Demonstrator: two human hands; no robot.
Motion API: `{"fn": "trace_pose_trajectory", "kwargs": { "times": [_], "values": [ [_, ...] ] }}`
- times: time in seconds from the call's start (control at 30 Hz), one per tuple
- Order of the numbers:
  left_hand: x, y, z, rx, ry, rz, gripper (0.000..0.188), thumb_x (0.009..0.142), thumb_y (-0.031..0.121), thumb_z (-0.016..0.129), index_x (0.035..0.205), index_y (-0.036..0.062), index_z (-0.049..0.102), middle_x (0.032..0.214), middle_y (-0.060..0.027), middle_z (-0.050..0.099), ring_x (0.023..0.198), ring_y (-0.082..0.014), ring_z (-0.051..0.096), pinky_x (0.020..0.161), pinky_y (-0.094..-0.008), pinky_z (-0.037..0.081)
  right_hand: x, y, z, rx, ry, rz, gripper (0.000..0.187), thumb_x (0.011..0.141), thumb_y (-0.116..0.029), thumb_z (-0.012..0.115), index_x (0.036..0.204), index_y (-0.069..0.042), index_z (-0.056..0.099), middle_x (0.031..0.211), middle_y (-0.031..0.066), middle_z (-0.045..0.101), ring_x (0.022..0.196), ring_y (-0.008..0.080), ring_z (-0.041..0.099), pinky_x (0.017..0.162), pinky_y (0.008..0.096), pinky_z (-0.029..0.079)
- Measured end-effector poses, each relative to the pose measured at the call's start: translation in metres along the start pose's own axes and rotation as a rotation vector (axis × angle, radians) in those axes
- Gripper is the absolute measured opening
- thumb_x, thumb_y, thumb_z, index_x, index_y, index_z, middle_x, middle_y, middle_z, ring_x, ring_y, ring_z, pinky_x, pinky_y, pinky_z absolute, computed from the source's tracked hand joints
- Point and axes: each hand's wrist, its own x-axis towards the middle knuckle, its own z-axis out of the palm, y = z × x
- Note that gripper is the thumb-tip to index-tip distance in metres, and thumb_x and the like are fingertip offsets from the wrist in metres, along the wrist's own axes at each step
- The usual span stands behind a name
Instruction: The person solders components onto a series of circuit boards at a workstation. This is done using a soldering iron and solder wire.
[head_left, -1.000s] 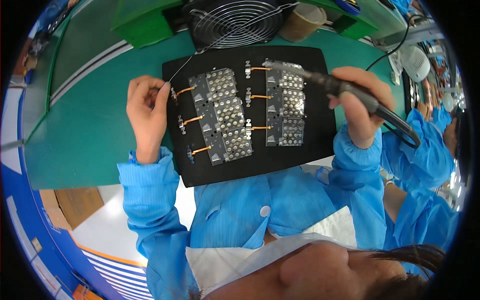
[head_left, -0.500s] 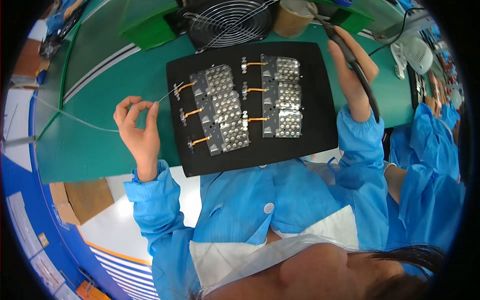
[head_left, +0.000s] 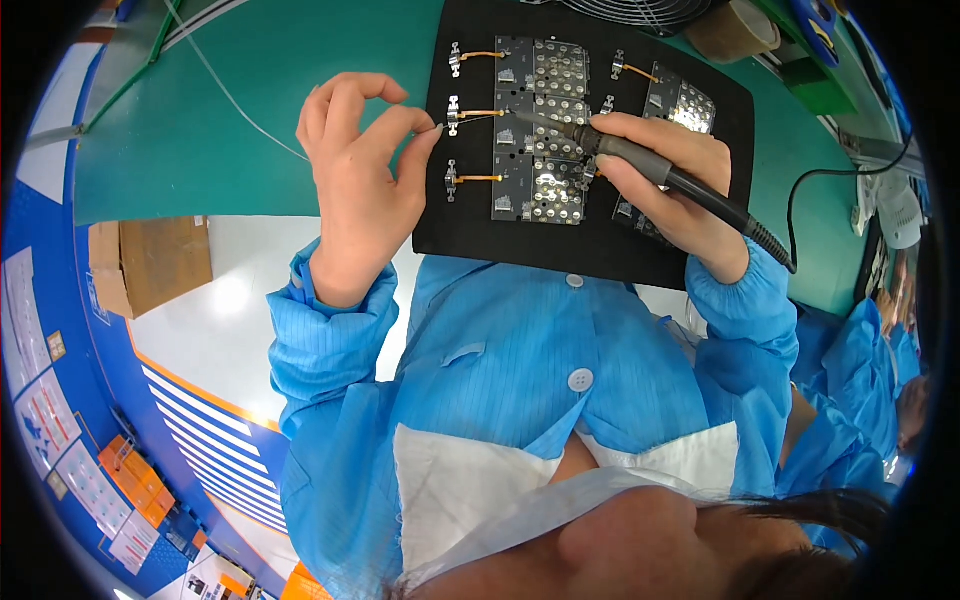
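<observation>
Between the thumb and forefinger of my left hand (head_left: 365, 165) is a thin solder wire (head_left: 465, 120), its free end reaching over the left column of circuit boards. My right hand (head_left: 675, 190) grips a soldering iron (head_left: 640, 160) like a pen, its tip over the middle circuit board (head_left: 515, 120) of that column, close to the wire's end. An orange flex strip (head_left: 482, 113) joins this board to a small metal connector (head_left: 453, 116). More boards of the same kind lie to the right, partly hidden by my right hand. All rest on a black mat (head_left: 470, 225).
The mat lies on a green bench (head_left: 250, 60). At the back are a fan grille (head_left: 645, 8) and a tape roll (head_left: 735, 32). The iron's black cord (head_left: 800, 200) curves along the right side. A cardboard box (head_left: 155, 260) stands below the bench at left.
The soldering iron has come down from the back right to the left column of boards. My left hand has brought the wire in over the same board. The view has shifted.
</observation>
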Motion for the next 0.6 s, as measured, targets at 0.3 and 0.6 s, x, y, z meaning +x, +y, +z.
{"fn": "trace_pose_trajectory", "kwargs": {
  "times": [0.3, 0.6],
  "values": [
    [-0.0004, 0.0011, 0.0002, -0.013, 0.013, 0.018, 0.013, 0.071, -0.002, 0.074, 0.077, 0.0063, 0.066, 0.101, -0.0074, 0.055, 0.103, -0.0292, 0.049, 0.083, -0.0379, 0.041, -0.0020, 0.0055, 0.0080, -0.037, -0.024, -0.041, 0.028, 0.081, -0.012, 0.074, 0.107, -0.002, 0.069, 0.080, 0.0127, 0.069, 0.064, 0.0194, 0.066, 0.057, 0.0268, 0.051],
    [0.0013, -0.0003, 0.0069, -0.064, 0.004, -0.002, 0.014, 0.068, -0.001, 0.073, 0.078, 0.0071, 0.066, 0.102, -0.0046, 0.055, 0.107, -0.0292, 0.048, 0.092, -0.0416, 0.035, -0.0023, 0.0065, 0.0075, -0.035, -0.039, -0.037, 0.029, 0.081, -0.013, 0.074, 0.108, -0.003, 0.069, 0.079, 0.0119, 0.069, 0.064, 0.0192, 0.066, 0.056, 0.0267, 0.051]
  ]
}}
